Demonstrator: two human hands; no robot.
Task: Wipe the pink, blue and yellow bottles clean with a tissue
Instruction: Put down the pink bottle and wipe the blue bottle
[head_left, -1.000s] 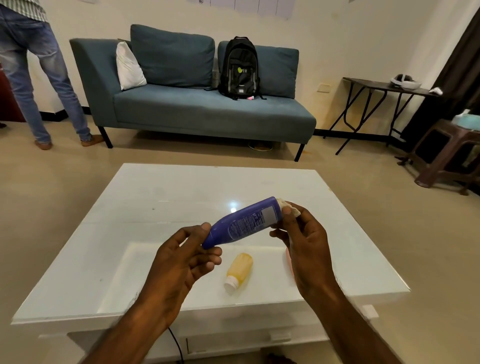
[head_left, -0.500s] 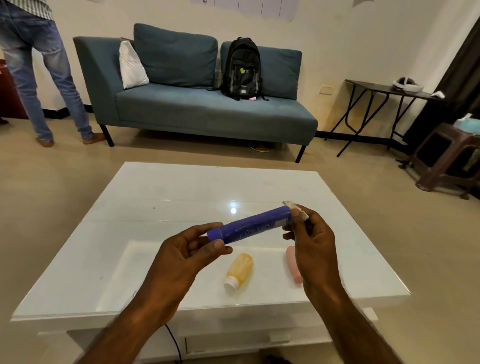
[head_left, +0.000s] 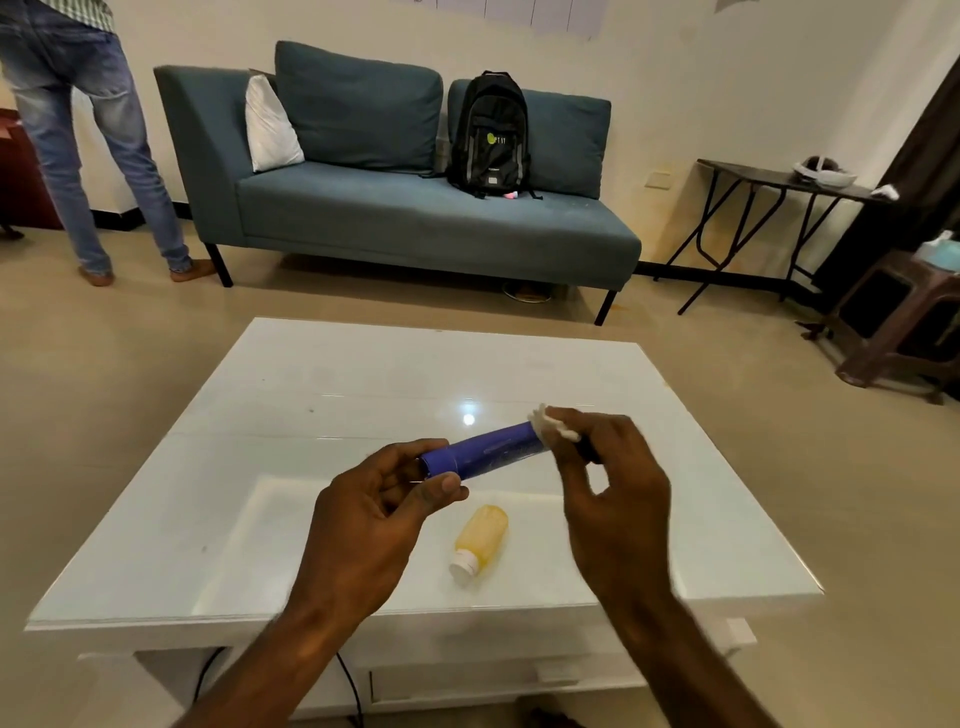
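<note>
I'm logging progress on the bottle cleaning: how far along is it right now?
In hand: the left hand holds the blue bottle by one end while the right hand presses the tissue against the other. The yellow bottle lies on the white table; whether it is wiped cannot be told. The pink bottle is not visible.

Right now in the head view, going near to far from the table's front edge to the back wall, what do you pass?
Yellow plastic bottle with white cap lying on the white glossy table → blue bottle held between both hands → teal fabric sofa → black backpack propped on the sofa.
</note>
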